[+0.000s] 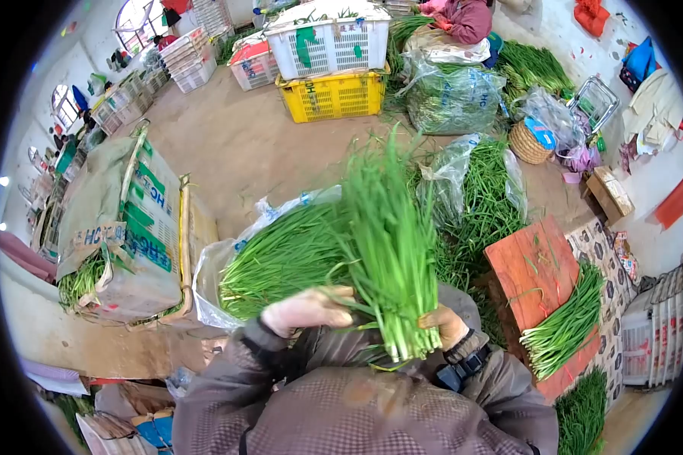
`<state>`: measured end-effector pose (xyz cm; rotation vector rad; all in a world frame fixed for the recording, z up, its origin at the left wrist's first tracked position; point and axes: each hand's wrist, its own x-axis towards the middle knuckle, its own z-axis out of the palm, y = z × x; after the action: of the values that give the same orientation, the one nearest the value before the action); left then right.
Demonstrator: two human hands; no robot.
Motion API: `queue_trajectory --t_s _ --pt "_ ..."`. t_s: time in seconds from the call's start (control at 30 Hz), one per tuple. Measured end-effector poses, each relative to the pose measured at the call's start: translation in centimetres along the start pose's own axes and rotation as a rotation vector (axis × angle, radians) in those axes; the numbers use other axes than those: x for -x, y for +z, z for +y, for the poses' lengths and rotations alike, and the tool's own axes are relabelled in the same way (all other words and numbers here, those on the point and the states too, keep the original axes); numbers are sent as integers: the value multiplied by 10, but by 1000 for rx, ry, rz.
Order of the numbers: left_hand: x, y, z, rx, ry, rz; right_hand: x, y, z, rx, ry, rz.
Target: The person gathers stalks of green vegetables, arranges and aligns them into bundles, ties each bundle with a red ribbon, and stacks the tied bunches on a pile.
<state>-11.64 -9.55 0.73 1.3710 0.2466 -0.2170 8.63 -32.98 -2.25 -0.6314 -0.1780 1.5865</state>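
A bunch of green chives (391,250) stands upright in front of my body, its pale cut ends down and its leaf tips blurred. My right hand (445,326) grips it low on the right side, near the stem ends. Just left of the bunch is my left hand (307,311), its fingers curled together at the leaf edges; I cannot tell what they pinch. Behind that hand, a pile of chives (281,254) lies in an open clear plastic bag (205,284). To my right, trimmed chives (565,322) rest on a reddish board (531,265).
Loose chives (486,189) spill from another bag beyond the bunch. A white crate (330,45) sits on a yellow crate (330,97) across the floor. A covered crate (148,212) stands left. Near a stuffed bag (455,98), another person (469,21) sits. A woven basket (530,142) is at right.
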Motion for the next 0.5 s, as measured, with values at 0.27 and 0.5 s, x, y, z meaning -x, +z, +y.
queue_trajectory --t_s 0.27,0.5 --pt "-45 66 -32 686 175 51 -12 66 -29 1562 -33 143" --pt "-52 77 -9 606 178 137 3 69 -43 1869 -152 153"
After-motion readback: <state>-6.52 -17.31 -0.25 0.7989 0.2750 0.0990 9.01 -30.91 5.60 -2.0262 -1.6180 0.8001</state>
